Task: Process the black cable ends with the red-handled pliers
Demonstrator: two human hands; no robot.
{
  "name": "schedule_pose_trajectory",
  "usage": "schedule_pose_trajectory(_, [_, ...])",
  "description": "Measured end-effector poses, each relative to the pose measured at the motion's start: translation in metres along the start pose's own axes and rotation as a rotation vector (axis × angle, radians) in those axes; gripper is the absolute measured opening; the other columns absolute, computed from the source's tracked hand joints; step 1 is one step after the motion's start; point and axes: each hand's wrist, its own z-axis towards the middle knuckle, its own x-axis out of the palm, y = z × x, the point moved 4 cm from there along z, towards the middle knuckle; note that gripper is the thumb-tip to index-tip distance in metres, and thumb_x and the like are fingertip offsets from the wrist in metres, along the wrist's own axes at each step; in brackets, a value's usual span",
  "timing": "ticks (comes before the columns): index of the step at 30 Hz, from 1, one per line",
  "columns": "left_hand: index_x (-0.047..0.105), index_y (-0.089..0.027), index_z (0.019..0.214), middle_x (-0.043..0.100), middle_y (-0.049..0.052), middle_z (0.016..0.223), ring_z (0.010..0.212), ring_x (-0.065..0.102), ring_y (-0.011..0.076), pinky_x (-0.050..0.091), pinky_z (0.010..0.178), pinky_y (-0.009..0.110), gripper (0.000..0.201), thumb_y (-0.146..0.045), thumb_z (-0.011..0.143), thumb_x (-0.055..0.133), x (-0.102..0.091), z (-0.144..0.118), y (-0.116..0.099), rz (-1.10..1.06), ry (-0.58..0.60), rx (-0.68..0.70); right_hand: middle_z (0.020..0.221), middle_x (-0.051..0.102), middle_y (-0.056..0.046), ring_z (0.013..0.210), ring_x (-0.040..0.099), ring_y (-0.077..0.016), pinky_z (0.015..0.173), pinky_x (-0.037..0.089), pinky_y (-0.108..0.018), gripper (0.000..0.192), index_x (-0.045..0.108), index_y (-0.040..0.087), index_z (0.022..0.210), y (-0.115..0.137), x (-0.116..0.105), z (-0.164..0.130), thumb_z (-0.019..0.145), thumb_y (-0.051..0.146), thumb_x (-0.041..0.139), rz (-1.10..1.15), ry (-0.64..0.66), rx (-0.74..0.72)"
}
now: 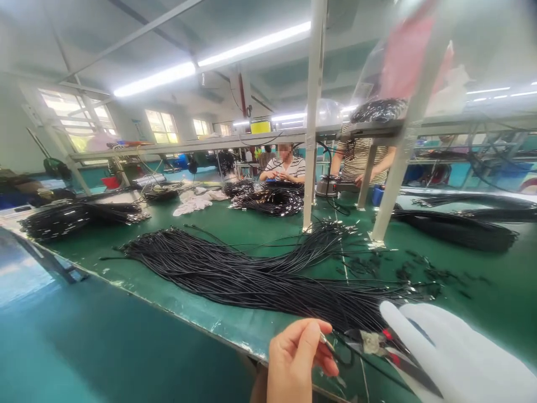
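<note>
Black cables lie on a green table; the right hand wears white.

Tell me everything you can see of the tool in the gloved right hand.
The cutters look like small metal pliers with red-and-black handles. The right hand, in a white glove, grips the handles; the head points left toward the bare left hand, which pinches a thin black wire leading to it. They sit low over the green table. Whether they are closed is unclear.

A factory assembly hall was shown: a long green workbench was heaped with bundles of black cables, seated workers were placed behind it, and fluorescent tubes were hung above it.
</note>
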Motion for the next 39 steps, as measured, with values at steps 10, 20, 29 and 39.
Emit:
schedule_pose_trajectory(10, [0.081, -0.012, 0.067, 0.061, 0.001, 0.051, 0.043, 0.054, 0.0087, 0.041, 0.048, 0.021, 0.031, -0.043, 0.067, 0.083, 0.004, -0.004, 0.0, 0.037, 0.035, -0.126, 0.11, 0.068, -0.013, 0.1, 0.061, -0.0292, 0.075, 0.049, -0.04, 0.036, 0.059, 0.015, 0.127, 0.012, -0.008, 0.025, 0.099, 0.029, 0.042, 0.001, 0.027, -0.041])
schedule_pose_trajectory(20, [0.082, -0.013, 0.071, 0.056, 0.0, 0.049, 0.044, 0.052, 0.0085, 0.038, 0.049, 0.02, 0.032, -0.044, 0.073, 0.075, 0.0, -0.002, 0.001, 0.198, 0.054, -0.132, 0.095, 0.068, -0.01, 0.087, 0.063, -0.0274, 0.067, 0.047, -0.039, 0.034, 0.058, 0.016, 0.125, 0.012, 0.001, 0.027, 0.101, 0.026, 0.036, -0.002, 0.091, -0.118])
schedule_pose_trajectory(29, [0.08, -0.012, 0.068, 0.056, -0.001, 0.046, 0.039, 0.047, 0.0065, 0.031, 0.044, 0.019, 0.027, -0.039, 0.07, 0.075, 0.003, -0.002, 0.005, 0.099, 0.056, -0.205, 0.097, 0.068, -0.01, 0.087, 0.062, -0.0258, 0.068, 0.048, -0.037, 0.041, 0.056, 0.012, 0.133, 0.01, 0.003, 0.021, 0.093, 0.012, 0.047, -0.05, 0.137, -0.203])
schedule_pose_trajectory(39, [0.08, -0.01, 0.074, 0.06, 0.0, 0.049, 0.04, 0.052, 0.0079, 0.034, 0.044, 0.02, 0.028, -0.038, 0.073, 0.075, 0.003, -0.001, 0.009, 0.061, 0.119, -0.248, 0.094, 0.07, -0.008, 0.078, 0.066, -0.0234, 0.064, 0.049, -0.036, 0.046, 0.054, 0.013, 0.132, 0.013, 0.009, 0.009, 0.088, 0.005, 0.045, -0.031, 0.187, -0.156])
